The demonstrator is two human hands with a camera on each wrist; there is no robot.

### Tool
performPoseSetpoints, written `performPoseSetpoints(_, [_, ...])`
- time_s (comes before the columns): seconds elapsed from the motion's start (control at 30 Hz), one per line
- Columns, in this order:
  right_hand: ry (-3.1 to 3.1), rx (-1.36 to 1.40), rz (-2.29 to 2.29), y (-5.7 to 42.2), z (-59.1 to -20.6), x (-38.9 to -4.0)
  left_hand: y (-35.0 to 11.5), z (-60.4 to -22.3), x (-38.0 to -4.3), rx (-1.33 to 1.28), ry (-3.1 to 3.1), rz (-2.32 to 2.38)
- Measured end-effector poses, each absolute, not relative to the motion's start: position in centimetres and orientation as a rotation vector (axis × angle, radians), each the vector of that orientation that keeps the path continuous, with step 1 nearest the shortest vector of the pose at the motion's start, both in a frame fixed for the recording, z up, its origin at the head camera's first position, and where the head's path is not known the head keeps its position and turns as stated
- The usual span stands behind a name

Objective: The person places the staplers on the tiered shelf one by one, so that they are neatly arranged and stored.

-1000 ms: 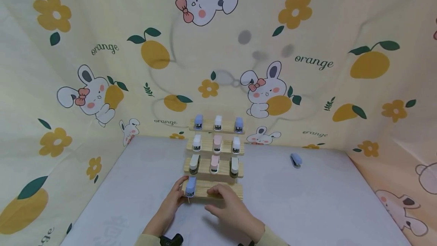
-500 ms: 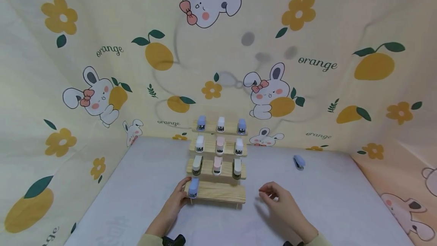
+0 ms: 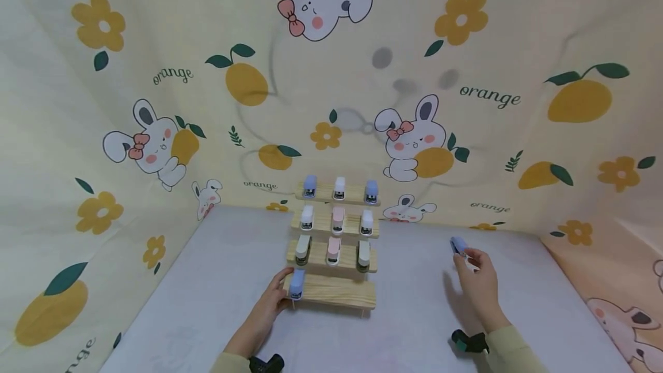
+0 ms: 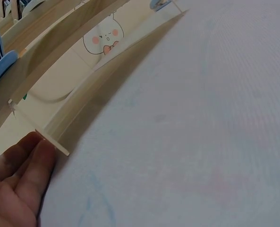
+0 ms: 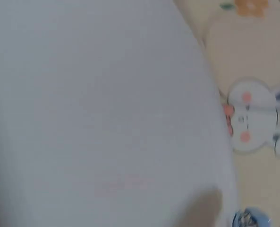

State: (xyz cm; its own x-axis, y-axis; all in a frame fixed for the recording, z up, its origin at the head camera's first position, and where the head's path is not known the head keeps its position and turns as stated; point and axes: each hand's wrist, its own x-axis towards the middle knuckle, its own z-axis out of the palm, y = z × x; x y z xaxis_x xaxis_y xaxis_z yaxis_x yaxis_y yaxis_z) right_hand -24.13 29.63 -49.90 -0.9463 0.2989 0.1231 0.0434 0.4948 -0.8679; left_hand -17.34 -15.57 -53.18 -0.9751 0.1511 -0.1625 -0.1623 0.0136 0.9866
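In the head view a wooden tiered stand (image 3: 344, 290) holds several mini staplers in rows. My left hand (image 3: 266, 304) grips the left end of its lowest step, right beside a blue stapler (image 3: 297, 284). The left wrist view shows the left fingers (image 4: 43, 158) against the stand's thin wooden leg. Far to the right, my right hand (image 3: 479, 284) has thumb and fingers around the near end of another blue stapler (image 3: 458, 242), partly hiding it. That stapler (image 5: 250, 218) peeks in at the bottom of the right wrist view, with a reddish fingertip at the frame edge.
White, pink, grey and blue staplers, such as a pink one (image 3: 334, 249), stand on the upper steps. A white cloth (image 3: 409, 315) covers the tabletop. Behind and at the sides hangs a printed curtain (image 3: 290, 120) with rabbits and oranges.
My right hand has left the bottom step and swept right and away from me to the loose blue stapler. The left hand keeps its hold on the stand. The view has shifted slightly.
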Motion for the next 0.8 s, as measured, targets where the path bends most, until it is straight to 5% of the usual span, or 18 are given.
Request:
performPoseSetpoints(0.37, [-2.417, -0.705, 1.686, 33.3, -52.5, -29.0, -15.4, -53.3, -17.4, -0.003, 2.048, 2.049])
performPoseSetpoints(0.8, [-2.501, -0.794, 1.604, 32.4, -53.3, -30.6, -15.7, -53.4, -17.7, -0.011, 2.063, 2.046])
